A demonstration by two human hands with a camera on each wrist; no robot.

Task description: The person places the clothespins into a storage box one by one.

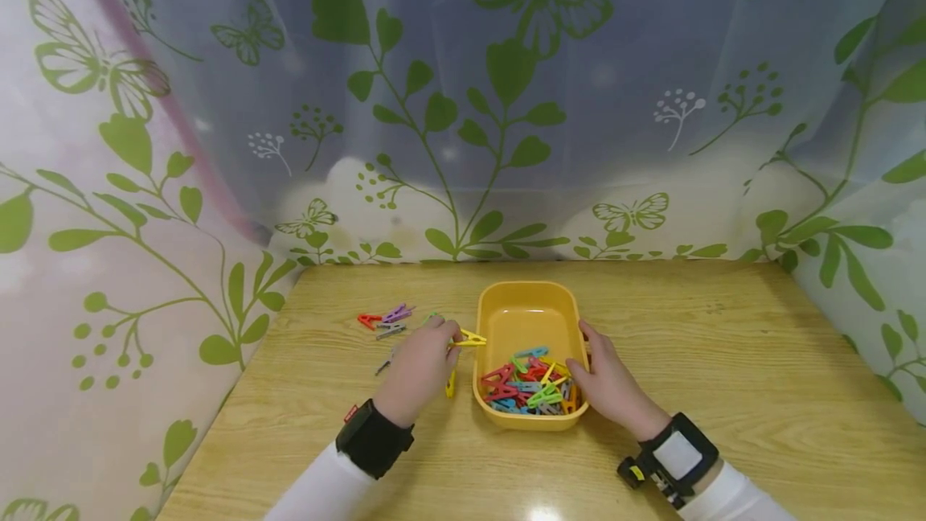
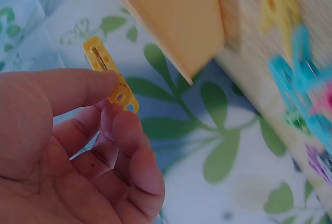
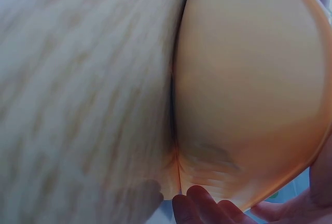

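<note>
My left hand pinches a yellow clothespin between thumb and fingertips, its far end at the left rim of a yellow plastic tub. In the left wrist view the same yellow clothespin shows beside the tub's outer wall. My right hand holds the tub's right side, thumb over the rim and fingers along the outer wall. Clothespins of many colours lie heaped in the tub's near half; its far half shows bare floor.
Left of the tub on the wooden table lie a red clothespin, a purple one and a grey one. A yellow clothespin lies beside my left hand. Behind the table hangs a leaf-patterned curtain.
</note>
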